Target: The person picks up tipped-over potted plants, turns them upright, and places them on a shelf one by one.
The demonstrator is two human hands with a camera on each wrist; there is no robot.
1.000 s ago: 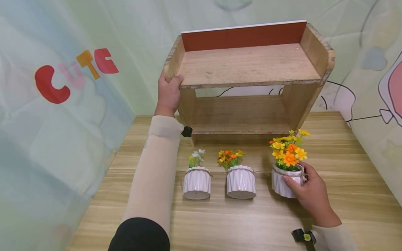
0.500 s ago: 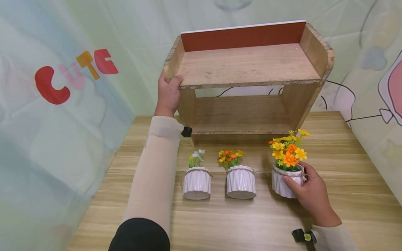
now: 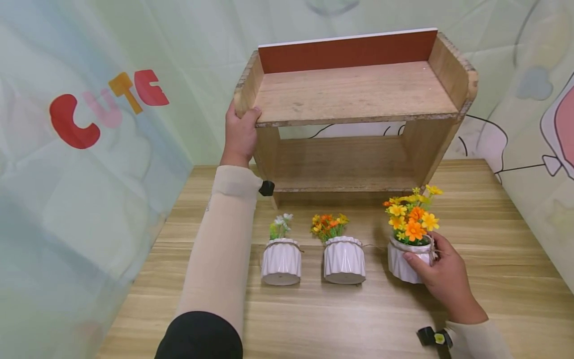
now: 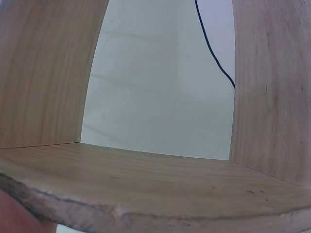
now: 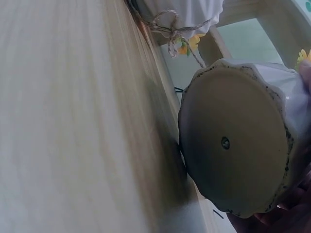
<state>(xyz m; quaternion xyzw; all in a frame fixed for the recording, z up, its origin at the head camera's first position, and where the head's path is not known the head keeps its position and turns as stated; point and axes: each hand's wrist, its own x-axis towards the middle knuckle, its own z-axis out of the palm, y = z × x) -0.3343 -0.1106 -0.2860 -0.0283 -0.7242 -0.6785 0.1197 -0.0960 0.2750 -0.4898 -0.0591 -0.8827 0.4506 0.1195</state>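
Left hand (image 3: 240, 133) clenched on shelf's (image 3: 354, 94) left front corner, steadying it. Both tiers bare. Three pots on worktop (image 3: 314, 319): white-flower pot (image 3: 281, 261), middle pot (image 3: 344, 260), right pot (image 3: 405, 262). Right hand (image 3: 441, 276) grasps right pot, tilted, base lifted. None shelved yet.

Head view looks forward and down over the table (image 3: 358, 319). Left wrist view sits close under the shelf (image 4: 155, 194), beside the fingers. Right wrist view, below the fingers, faces the pot (image 5: 233, 145) underside; both appear in the head view.
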